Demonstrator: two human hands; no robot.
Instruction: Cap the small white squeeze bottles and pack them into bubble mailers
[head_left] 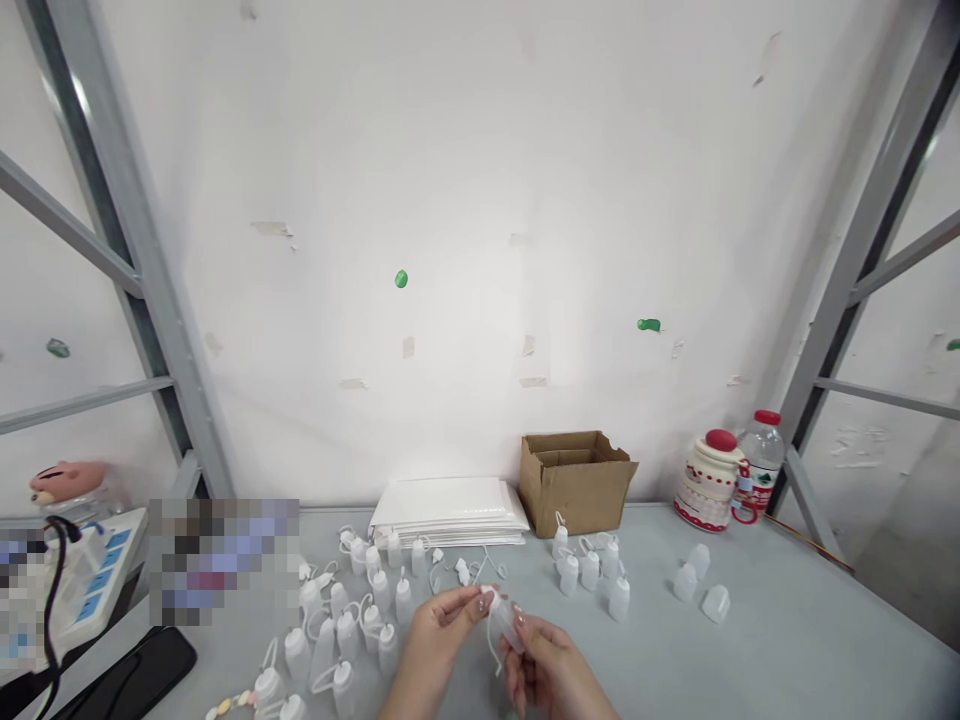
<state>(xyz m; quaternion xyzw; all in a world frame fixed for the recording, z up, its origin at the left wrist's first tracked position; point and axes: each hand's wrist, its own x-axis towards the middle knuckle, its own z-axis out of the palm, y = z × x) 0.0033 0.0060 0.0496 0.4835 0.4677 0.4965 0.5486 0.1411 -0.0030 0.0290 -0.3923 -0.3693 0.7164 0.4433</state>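
Note:
Between my hands is a small translucent squeeze bottle [505,622] with a white cap and a thin strap hanging down. My left hand [439,640] pinches it at the cap end. Around its body close the fingers of my right hand [551,662]. Many similar capped bottles [346,632] stand on the grey table to the left of my left hand. A smaller group of these bottles [590,572] stands beyond my right hand. Loose white caps with straps [463,572] lie just past my hands. Several translucent cup-like pieces [716,603] rest farther right.
A stack of white flat packs [450,510] and an open cardboard box [577,495] sit against the wall. At the back right stand a cream jar [705,485] and a clear bottle with a red cap [763,455]. A black phone [131,675] and power strip [105,580] lie left.

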